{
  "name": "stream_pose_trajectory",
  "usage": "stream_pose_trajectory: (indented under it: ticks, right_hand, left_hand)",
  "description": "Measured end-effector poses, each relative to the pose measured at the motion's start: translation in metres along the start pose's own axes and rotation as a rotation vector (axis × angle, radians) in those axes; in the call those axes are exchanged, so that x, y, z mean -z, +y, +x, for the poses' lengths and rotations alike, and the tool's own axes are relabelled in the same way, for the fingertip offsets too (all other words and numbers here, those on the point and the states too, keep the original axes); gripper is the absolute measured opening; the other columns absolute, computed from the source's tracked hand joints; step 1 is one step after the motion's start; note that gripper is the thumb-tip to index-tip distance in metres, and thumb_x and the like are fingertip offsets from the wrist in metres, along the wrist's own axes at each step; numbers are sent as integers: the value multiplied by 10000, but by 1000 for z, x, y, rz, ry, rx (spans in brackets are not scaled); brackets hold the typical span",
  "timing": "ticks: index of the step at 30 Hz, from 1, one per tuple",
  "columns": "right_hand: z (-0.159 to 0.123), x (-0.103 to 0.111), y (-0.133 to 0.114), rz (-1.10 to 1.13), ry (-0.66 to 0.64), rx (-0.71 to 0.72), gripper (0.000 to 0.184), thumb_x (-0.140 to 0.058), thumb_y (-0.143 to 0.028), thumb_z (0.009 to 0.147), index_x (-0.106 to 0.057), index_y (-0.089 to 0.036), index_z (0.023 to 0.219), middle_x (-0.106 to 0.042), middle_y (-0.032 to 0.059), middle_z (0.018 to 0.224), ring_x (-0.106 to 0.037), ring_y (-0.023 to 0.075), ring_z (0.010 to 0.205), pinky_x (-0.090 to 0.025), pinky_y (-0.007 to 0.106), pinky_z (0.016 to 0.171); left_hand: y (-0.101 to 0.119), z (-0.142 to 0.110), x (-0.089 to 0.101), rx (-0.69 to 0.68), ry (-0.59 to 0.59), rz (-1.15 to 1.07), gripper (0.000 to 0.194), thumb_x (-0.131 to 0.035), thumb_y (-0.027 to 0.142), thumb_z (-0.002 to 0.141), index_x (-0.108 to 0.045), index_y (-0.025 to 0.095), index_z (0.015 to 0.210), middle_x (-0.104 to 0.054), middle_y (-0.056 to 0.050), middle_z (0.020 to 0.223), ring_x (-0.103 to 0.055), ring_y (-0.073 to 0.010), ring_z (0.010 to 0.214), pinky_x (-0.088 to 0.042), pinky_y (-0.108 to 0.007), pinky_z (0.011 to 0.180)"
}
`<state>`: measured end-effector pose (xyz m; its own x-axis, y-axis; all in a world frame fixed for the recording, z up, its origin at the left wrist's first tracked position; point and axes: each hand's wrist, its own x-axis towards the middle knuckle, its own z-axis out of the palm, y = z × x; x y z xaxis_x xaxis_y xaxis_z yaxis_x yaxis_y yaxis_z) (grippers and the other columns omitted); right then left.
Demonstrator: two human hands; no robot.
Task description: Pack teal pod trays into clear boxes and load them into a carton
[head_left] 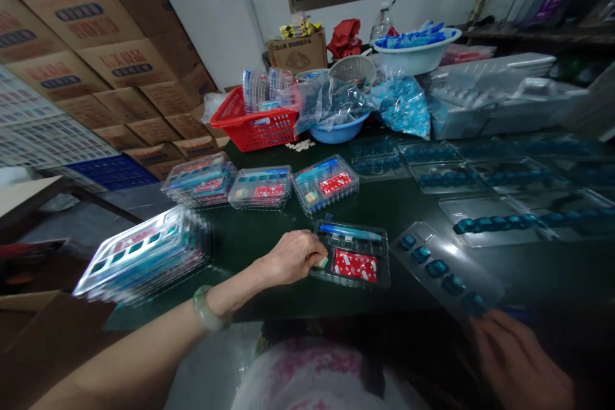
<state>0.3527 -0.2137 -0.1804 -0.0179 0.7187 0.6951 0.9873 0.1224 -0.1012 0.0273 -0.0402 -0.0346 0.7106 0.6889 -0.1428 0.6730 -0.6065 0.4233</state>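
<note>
My left hand point(298, 257) pinches a small pastel block point(321, 262) at the left side of an open clear plastic tray point(358, 282). Inside that tray lie a blue pen-like stick point(350, 232) along the far side and a red patterned packet point(355, 266). On the right, my right hand point(521, 355), blurred by motion, has its fingers at the near end of a clear plastic sheet point(461, 250) carrying several dark blue pieces point(437, 268). The sheet slants toward me, and its far end is beside the tray.
Filled clear packs point(327, 182) and a pack stack point(148, 253) stand on the dark green table. More clear trays point(500, 195) with blue pieces spread at right. Behind are a red basket point(262, 131), a blue basin point(339, 131) and a white basin point(416, 57). Cardboard boxes point(91, 19) rise at left.
</note>
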Motion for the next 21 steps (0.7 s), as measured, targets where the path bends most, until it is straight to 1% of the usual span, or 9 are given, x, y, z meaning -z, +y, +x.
stream_pose_trajectory:
  ticks: [3,6,9,12,15,17,19,21]
  right_hand:
    - [1,1,-2,-13,20,-6,131,-534,-260,842,-615,-157,832,-637,50,895,-616,149,730,-449,255,650]
    - [1,3,-2,-9,30,5,100,-556,-240,829,-612,-159,849,-635,45,893,-614,147,730,-448,251,652]
    - [0,3,-2,2,45,8,90,-592,-216,804,-605,-149,862,-632,54,885,-613,155,743,-456,254,672]
    - [-1,1,-1,-44,76,22,144,-635,-199,768,-597,-141,895,-631,60,874,-610,161,731,-458,252,664]
    - [-1,-3,-1,-62,103,7,193,-653,-170,748,-588,-144,928,-626,57,868,-606,157,735,-458,244,666]
    - [-2,-6,-1,-56,120,-11,150,-640,-152,754,-580,-145,891,-615,57,860,-599,153,736,-460,240,658]
    - [-3,-9,-1,-39,127,-16,85,-617,-131,765,-564,-150,828,-601,58,854,-589,149,737,-460,234,637]
    - [-4,-11,-1,-11,140,-17,80,-601,-106,766,-541,-157,780,-586,57,850,-580,150,752,-462,233,630]
  left_hand:
    - [0,-2,-8,50,72,64,153,-501,145,755,-602,193,651,-593,-14,704,-530,-161,733,-365,-249,639]
    - [1,-6,-16,133,168,92,76,-522,170,743,-592,193,763,-566,-15,750,-516,-146,680,-376,-243,597]
    - [2,-10,-23,162,229,106,138,-468,136,764,-583,194,814,-538,-15,799,-512,-128,679,-391,-231,594]
    - [2,-14,-27,144,225,125,205,-442,90,753,-613,202,770,-525,-19,811,-521,-133,728,-404,-230,623]
    - [4,-20,-26,133,223,134,245,-435,69,735,-627,204,804,-525,-26,831,-524,-145,759,-413,-240,631]
    - [9,-22,-21,131,250,105,255,-418,79,760,-620,198,859,-532,-33,850,-526,-148,770,-425,-247,643]
    - [19,-20,-15,115,304,52,249,-417,116,795,-601,194,943,-542,-41,879,-531,-149,775,-438,-257,661]
    - [34,-14,-10,60,357,18,244,-432,162,818,-579,195,1009,-551,-50,918,-534,-155,796,-446,-270,686]
